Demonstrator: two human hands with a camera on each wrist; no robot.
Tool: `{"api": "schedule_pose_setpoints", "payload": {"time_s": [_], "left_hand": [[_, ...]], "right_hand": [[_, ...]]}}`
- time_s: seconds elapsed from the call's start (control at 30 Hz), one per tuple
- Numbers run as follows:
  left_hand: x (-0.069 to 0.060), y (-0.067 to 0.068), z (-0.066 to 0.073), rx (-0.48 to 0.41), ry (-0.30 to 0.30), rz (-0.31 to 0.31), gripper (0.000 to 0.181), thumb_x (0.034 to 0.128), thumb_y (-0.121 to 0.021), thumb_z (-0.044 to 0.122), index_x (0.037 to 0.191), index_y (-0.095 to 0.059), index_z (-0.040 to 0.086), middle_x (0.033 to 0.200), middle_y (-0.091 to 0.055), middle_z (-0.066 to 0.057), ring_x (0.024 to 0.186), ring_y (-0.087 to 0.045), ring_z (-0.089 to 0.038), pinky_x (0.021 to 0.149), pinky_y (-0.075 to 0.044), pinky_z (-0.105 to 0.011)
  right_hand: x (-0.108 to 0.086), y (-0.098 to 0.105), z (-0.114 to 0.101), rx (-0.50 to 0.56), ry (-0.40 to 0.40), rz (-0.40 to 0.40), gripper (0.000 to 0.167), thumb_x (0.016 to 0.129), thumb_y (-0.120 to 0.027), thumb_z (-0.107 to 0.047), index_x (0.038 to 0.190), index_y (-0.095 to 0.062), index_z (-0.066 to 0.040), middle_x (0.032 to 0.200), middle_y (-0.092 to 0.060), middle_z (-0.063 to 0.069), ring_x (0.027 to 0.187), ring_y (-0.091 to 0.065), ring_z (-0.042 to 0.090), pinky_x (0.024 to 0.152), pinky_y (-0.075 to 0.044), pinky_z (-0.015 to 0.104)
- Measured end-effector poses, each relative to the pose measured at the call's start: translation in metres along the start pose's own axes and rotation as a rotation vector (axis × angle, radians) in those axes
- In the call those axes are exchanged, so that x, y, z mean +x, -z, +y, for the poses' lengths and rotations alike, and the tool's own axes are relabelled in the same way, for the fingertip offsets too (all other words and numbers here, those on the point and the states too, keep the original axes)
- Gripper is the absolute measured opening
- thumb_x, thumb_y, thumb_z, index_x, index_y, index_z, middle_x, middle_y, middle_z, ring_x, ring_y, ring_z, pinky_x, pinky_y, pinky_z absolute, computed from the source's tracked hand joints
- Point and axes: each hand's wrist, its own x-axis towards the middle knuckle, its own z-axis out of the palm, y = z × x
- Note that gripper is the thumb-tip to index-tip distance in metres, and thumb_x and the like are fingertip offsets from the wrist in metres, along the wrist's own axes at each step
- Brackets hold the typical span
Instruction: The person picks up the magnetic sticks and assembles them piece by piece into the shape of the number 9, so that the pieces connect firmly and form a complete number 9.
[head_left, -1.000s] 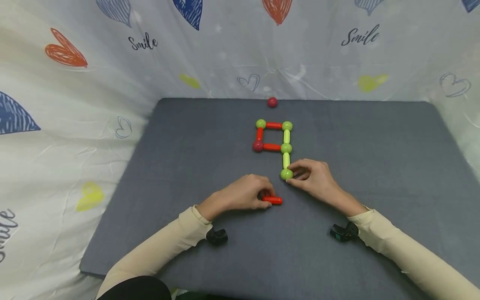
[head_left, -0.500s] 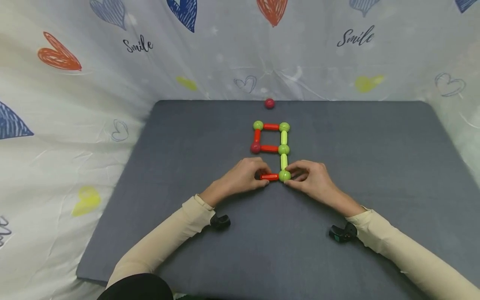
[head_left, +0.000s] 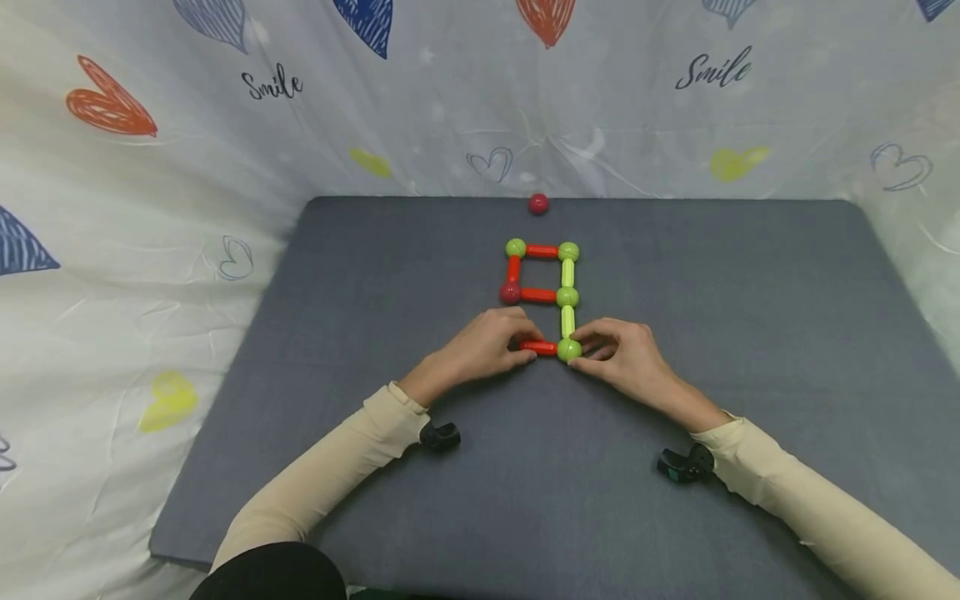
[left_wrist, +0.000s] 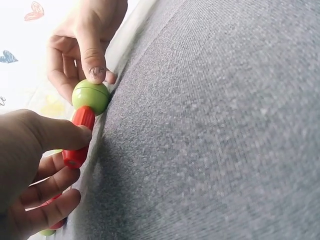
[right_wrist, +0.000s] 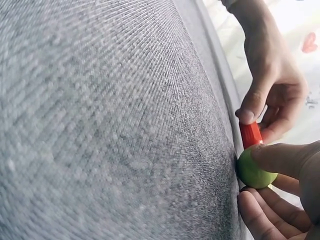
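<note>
Between thumb and fingers my left hand [head_left: 487, 343] pinches a red rod [left_wrist: 78, 136], whose right end touches a green ball [head_left: 569, 349]. That ball is held by my right hand [head_left: 626, 354] from its right side. From the ball a light green rod [head_left: 567, 321] runs back to another green ball [head_left: 567, 297]. Behind it the rods and balls form a square on the table, with a dark red ball [head_left: 510, 292] at its near left corner. The left wrist view shows the rod's near end free.
A loose red ball [head_left: 538, 204] lies at the far edge of the grey table [head_left: 712, 275]. Behind the table hangs a white sheet [head_left: 600, 92] printed with hearts. Black wrist cameras sit at both cuffs, the left one [head_left: 441, 437] close above the table.
My left hand has moved away from me with the red rod, bringing its end from open table against the near green ball. My right hand has stayed on that ball.
</note>
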Motion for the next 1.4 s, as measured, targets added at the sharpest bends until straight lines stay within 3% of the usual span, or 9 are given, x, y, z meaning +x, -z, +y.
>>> {"api": "schedule_pose_setpoints", "payload": {"time_s": [0.2, 0.33, 0.43, 0.57, 0.73, 0.87, 1.1, 1.27, 1.4], "left_hand": [[0.002, 0.005, -0.001, 0.013, -0.003, -0.002, 0.022, 0.0899, -0.077, 0.025, 0.111, -0.075, 0.017, 0.096, -0.063, 0.008, 0.079, -0.056, -0.009, 0.069, -0.046, -0.024], [0.001, 0.016, -0.007, 0.004, 0.025, -0.002, 0.023, 0.0915, -0.075, 0.027, 0.112, -0.075, 0.016, 0.100, -0.065, 0.006, 0.087, -0.060, -0.008, 0.078, -0.049, -0.025], [0.005, 0.032, -0.017, -0.001, 0.034, 0.027, 0.021, 0.0929, -0.073, 0.024, 0.110, -0.075, 0.012, 0.102, -0.067, 0.003, 0.092, -0.062, -0.010, 0.083, -0.050, -0.028], [0.016, 0.058, -0.037, 0.008, 0.051, 0.085, 0.018, 0.0944, -0.071, 0.021, 0.108, -0.075, 0.010, 0.101, -0.068, 0.001, 0.090, -0.063, -0.013, 0.081, -0.051, -0.032], [0.030, 0.080, -0.061, 0.004, 0.143, 0.147, 0.018, 0.0958, -0.068, 0.020, 0.109, -0.074, 0.009, 0.103, -0.068, -0.002, 0.091, -0.064, -0.015, 0.080, -0.052, -0.034], [0.052, 0.086, -0.080, -0.039, 0.205, 0.172, 0.022, 0.0966, -0.067, 0.020, 0.114, -0.071, 0.007, 0.106, -0.068, -0.004, 0.093, -0.065, -0.017, 0.080, -0.053, -0.034], [0.115, 0.083, -0.118, -0.090, 0.273, 0.144, 0.038, 0.0967, -0.065, 0.019, 0.131, -0.062, 0.002, 0.110, -0.069, -0.011, 0.098, -0.067, -0.022, 0.084, -0.053, -0.036], [0.141, 0.079, -0.132, 0.021, 0.241, 0.047, 0.048, 0.0970, -0.065, 0.019, 0.142, -0.054, 0.006, 0.114, -0.068, -0.012, 0.101, -0.064, -0.023, 0.088, -0.051, -0.038], [0.162, 0.081, -0.128, 0.125, 0.163, -0.003, 0.053, 0.0972, -0.065, 0.022, 0.146, -0.051, 0.009, 0.126, -0.063, -0.010, 0.108, -0.060, -0.023, 0.095, -0.047, -0.041]], "right_hand": [[0.001, 0.001, 0.000, -0.001, 0.010, 0.012, 0.032, 0.075, -0.089, -0.006, 0.104, -0.075, -0.008, 0.094, -0.071, 0.003, 0.079, -0.071, 0.019, 0.064, -0.057, 0.027], [-0.001, 0.000, 0.000, 0.002, 0.002, 0.008, 0.033, 0.075, -0.089, -0.006, 0.104, -0.075, -0.009, 0.094, -0.072, 0.002, 0.078, -0.071, 0.017, 0.064, -0.057, 0.026], [0.000, 0.001, -0.001, 0.005, -0.008, 0.010, 0.033, 0.075, -0.089, -0.007, 0.104, -0.075, -0.009, 0.093, -0.072, 0.001, 0.078, -0.070, 0.016, 0.064, -0.057, 0.026], [0.002, 0.001, -0.001, 0.008, -0.005, 0.025, 0.033, 0.074, -0.090, -0.006, 0.104, -0.075, -0.009, 0.092, -0.072, 0.002, 0.077, -0.071, 0.018, 0.064, -0.057, 0.026], [0.002, 0.001, 0.000, 0.014, 0.002, 0.018, 0.033, 0.075, -0.089, -0.008, 0.105, -0.075, -0.009, 0.093, -0.072, 0.003, 0.077, -0.071, 0.017, 0.064, -0.057, 0.026], [-0.002, 0.000, 0.001, 0.023, -0.009, 0.011, 0.033, 0.076, -0.089, -0.008, 0.105, -0.075, -0.010, 0.093, -0.072, 0.001, 0.076, -0.070, 0.014, 0.064, -0.057, 0.026], [-0.007, 0.001, 0.005, 0.039, -0.016, 0.034, 0.033, 0.075, -0.089, -0.007, 0.105, -0.075, -0.011, 0.093, -0.072, 0.000, 0.075, -0.070, 0.013, 0.064, -0.057, 0.027], [-0.007, -0.004, 0.005, 0.074, -0.011, 0.036, 0.034, 0.074, -0.090, -0.006, 0.105, -0.076, -0.010, 0.093, -0.072, 0.001, 0.076, -0.071, 0.017, 0.064, -0.058, 0.028], [-0.005, -0.002, 0.005, 0.079, -0.014, 0.049, 0.034, 0.073, -0.090, -0.005, 0.104, -0.076, -0.010, 0.094, -0.072, 0.000, 0.077, -0.071, 0.017, 0.064, -0.058, 0.028]]}}
